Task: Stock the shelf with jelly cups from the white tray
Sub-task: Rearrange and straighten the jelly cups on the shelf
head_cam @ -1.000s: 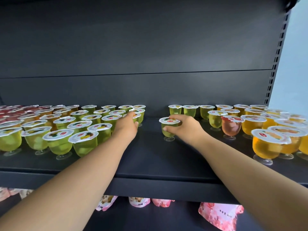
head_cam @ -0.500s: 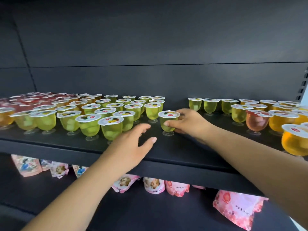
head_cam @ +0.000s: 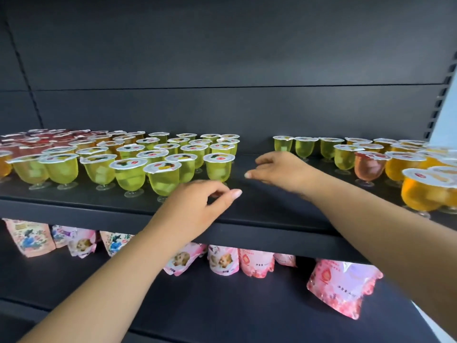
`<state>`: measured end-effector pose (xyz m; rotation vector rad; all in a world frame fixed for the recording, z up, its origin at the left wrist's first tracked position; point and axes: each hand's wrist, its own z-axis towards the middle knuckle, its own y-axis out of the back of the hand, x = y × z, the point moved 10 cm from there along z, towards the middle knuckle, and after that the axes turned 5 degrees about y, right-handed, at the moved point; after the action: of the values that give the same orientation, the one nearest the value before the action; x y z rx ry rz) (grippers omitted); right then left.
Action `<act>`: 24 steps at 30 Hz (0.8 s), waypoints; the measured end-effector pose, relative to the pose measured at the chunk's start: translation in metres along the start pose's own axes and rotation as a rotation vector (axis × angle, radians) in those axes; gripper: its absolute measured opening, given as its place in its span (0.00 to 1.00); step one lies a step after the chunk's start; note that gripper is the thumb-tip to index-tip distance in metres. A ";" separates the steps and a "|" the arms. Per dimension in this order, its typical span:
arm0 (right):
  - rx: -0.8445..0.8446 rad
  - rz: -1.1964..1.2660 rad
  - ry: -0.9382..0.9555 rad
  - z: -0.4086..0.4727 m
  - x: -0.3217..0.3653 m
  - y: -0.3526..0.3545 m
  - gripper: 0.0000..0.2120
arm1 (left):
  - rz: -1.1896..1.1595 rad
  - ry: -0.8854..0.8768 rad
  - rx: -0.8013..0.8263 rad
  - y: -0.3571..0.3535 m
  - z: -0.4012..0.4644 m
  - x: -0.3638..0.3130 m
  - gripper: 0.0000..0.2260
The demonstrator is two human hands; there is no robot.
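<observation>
Left hand: left hand [head_cam: 197, 206] over the shelf's front lip, nearest the viewer; fingers loosely curled, thumb and forefinger close together, holding nothing that shows.
Right hand: right hand [head_cam: 279, 169] farther in, at about 2 o'clock from the left; fingers relaxed and slightly bent, empty.
Placed cup: the clear footed plastic cup of yellow-green jelly with a white foil lid [head_cam: 218, 167] stands upright at the right end of the green block; it lies at 9 o'clock from the right hand, just beside its fingertips but apart, and at 12 o'clock from the left hand; long axis vertical.
Shelf: dark grey metal shelf [head_cam: 259, 211]; bare gap at 12 o'clock behind the right hand, between green cups and the orange jelly cups [head_cam: 420, 191] at 3 o'clock.
Tray: white tray not in view; judged: both hands must go back for more.
Below: pink snack pouches [head_cam: 343, 288].
</observation>
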<state>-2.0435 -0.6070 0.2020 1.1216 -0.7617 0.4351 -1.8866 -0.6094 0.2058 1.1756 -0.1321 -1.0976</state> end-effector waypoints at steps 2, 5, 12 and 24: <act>-0.105 -0.144 0.014 -0.014 -0.004 0.040 0.25 | -0.046 -0.009 0.023 -0.004 0.019 -0.020 0.13; -0.264 -0.234 -0.048 -0.022 -0.017 0.101 0.14 | -0.074 -0.002 0.065 -0.025 0.063 -0.043 0.13; -0.209 -0.633 -0.115 0.011 -0.033 0.172 0.18 | -0.037 0.121 0.122 -0.083 0.163 -0.059 0.19; 0.216 -0.848 -0.149 0.121 -0.092 0.138 0.25 | 0.236 0.131 0.222 -0.139 0.255 -0.054 0.18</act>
<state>-2.2362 -0.6590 0.2503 1.5706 -0.3098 -0.2929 -2.1527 -0.7349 0.2322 1.3884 -0.2895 -0.8105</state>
